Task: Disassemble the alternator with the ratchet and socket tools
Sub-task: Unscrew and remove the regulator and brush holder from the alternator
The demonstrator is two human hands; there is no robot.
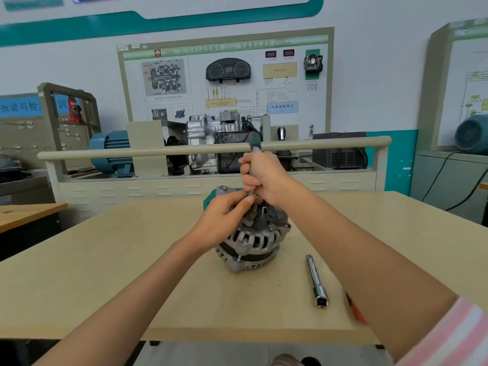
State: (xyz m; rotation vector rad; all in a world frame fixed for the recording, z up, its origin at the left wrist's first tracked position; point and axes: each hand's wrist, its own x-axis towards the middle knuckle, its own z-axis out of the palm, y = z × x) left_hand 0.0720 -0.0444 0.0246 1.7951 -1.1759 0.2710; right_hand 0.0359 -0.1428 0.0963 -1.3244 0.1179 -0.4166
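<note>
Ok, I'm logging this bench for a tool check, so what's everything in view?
Silver ribbed metal alternator: one, silver and dark, centre of the table.
Green-handled driver tool: one, grey shaft, upright over the alternator's top.
Chrome socket extension bar: one, silver, lying on the table right of the alternator.
Beige wooden table: one, foreground.
Transmission training board: one, white with green trim, back wall.
Blue electric motor: one, behind the rail, left.
Red object: one, partly hidden under the right forearm.
Left hand: fingers at the tool's tip.
Right hand: grips the tool's shaft.
</note>
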